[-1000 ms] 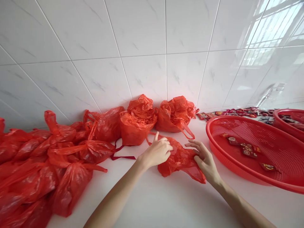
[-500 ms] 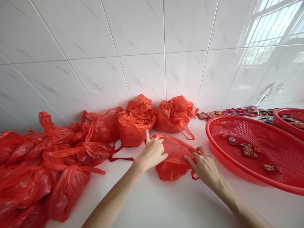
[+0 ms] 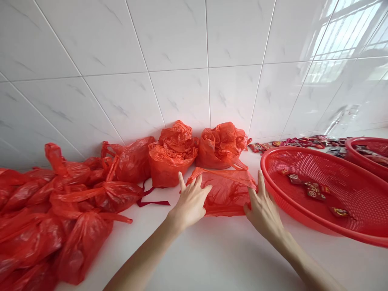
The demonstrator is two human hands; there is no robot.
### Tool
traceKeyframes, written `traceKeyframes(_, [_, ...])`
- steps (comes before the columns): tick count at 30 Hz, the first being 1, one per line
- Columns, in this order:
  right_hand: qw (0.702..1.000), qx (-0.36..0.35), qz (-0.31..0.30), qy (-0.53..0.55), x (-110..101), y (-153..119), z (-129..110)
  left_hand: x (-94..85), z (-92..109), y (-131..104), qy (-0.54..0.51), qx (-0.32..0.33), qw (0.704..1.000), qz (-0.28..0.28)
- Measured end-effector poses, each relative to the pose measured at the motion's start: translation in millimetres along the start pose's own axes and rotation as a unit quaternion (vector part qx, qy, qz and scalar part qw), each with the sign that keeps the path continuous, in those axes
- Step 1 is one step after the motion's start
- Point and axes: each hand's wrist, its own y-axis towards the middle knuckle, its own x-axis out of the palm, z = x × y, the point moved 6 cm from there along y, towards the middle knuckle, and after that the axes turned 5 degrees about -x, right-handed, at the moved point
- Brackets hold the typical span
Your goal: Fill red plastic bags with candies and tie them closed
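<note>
A thin red plastic bag (image 3: 227,193) is stretched sideways between my two hands, just above the white counter. My left hand (image 3: 190,202) grips its left edge, with index finger raised and the other fingers hooked on the film. At the opposite edge, my right hand (image 3: 262,207) pinches the bag with the thumb side, its index finger pointing up beside the basket rim. Where the film is gripped, the fingertips are partly hidden. No contents can be made out inside the bag.
Several tied, filled red bags (image 3: 81,238) heap up at the left. Two bags stuffed with crumpled plastic, one (image 3: 172,161) left of the other (image 3: 221,149), stand by the tiled wall. A red mesh basket (image 3: 303,218) holds several small packets; more packets (image 3: 315,141) lie behind it.
The bag has been pulled wider and flatter between my hands, and its lower part has lifted. My right hand has shifted slightly right with its edge.
</note>
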Motion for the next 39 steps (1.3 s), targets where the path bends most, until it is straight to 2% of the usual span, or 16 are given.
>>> traceKeyframes(3, [0.999, -0.028, 0.015, 0.012, 2.7, -0.1, -1.0, -1.1, 3.4, -1.5, 0.005, 0.012, 1.0, 0.001])
traceKeyframes(7, [0.996, -0.07, 0.063, 0.007, -1.6, -0.3, -8.5, -9.5, 12.4, -1.4, -0.028, 0.069, 0.996, 0.042])
traceKeyframes(11, [0.973, -0.18, 0.146, 0.011, -20.4, -0.4, -29.9, -9.3, 19.8, 4.5, -0.041, 0.137, 0.988, 0.055])
traceKeyframes(13, [0.956, -0.251, 0.143, 0.047, -23.7, -1.9, -41.5, -3.7, 20.7, 8.7, -0.024, 0.161, 0.986, 0.045])
traceKeyframes(15, [0.951, -0.282, 0.096, 0.087, -18.7, -2.4, -48.1, 2.9, 20.5, 12.1, -0.015, 0.176, 0.984, 0.024])
traceKeyframes(18, [0.962, -0.253, -0.013, 0.098, 0.0, -1.6, -47.8, 10.3, 19.9, 14.6, -0.021, 0.171, 0.985, -0.025])
traceKeyframes(21, [0.968, -0.217, -0.108, 0.062, 15.9, -1.8, -43.8, 15.3, 20.5, 13.7, -0.031, 0.145, 0.985, -0.091])
traceKeyframes(25, [0.968, -0.171, -0.18, 0.017, 17.8, 0.3, -40.3, 23.4, 14.4, 11.8, -0.026, 0.064, 0.982, -0.177])
traceKeyframes(28, [0.963, -0.125, -0.237, -0.012, 14.4, 0.0, -38.6, 24.5, 9.6, 10.8, -0.022, 0.03, 0.981, -0.188])
traceKeyframes(31, [0.96, -0.065, -0.265, -0.062, 8.9, -1.4, -33.9, 21.9, 6.8, 9.4, -0.021, 0.01, 0.983, -0.18])
traceKeyframes(35, [0.958, -0.012, -0.269, -0.103, 2.1, -1.7, -26.4, 18.7, 7.2, 6.9, -0.021, -0.001, 0.985, -0.173])
traceKeyframes(37, [0.96, -0.004, -0.259, -0.104, 0.0, -0.3, -24.1, 18.5, 7.4, 6.5, -0.02, -0.001, 0.985, -0.172])
traceKeyframes(39, [0.967, -0.031, -0.237, -0.093, -0.8, 2.1, -26.1, 18.7, 6.7, 7.2, -0.016, -0.002, 0.985, -0.17])
